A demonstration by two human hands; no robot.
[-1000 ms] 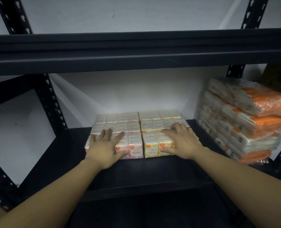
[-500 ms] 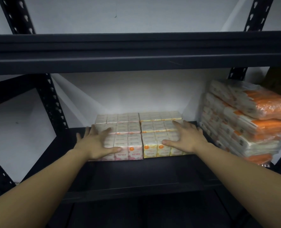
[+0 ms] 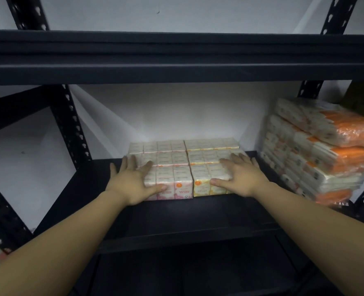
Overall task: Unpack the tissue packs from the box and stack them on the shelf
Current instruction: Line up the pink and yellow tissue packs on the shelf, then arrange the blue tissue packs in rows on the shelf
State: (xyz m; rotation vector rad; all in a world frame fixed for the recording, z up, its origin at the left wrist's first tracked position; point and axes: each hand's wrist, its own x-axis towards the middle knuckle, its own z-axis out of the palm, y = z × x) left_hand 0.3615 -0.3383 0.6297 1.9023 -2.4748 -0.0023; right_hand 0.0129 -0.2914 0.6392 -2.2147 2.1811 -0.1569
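Observation:
Two blocks of small tissue packs lie side by side on the black shelf (image 3: 198, 214), against the white back wall. The pink tissue packs (image 3: 170, 165) form the left block, the yellow tissue packs (image 3: 206, 159) the right one. My left hand (image 3: 134, 180) rests with straight fingers on the left end of the pink block, its thumb on the front face. On the right end of the yellow block my right hand (image 3: 240, 174) lies flat, thumb against the front. The box is not in view.
A pile of orange-and-white tissue bundles in clear plastic (image 3: 317, 150) fills the shelf's right end. The upper shelf beam (image 3: 176, 56) hangs low overhead. Perforated black uprights (image 3: 70, 124) stand at left and right. Bare shelf shows left of the packs and in front.
Both hands slid outward from the tops of the two blocks to their outer ends. The packs stayed where they were.

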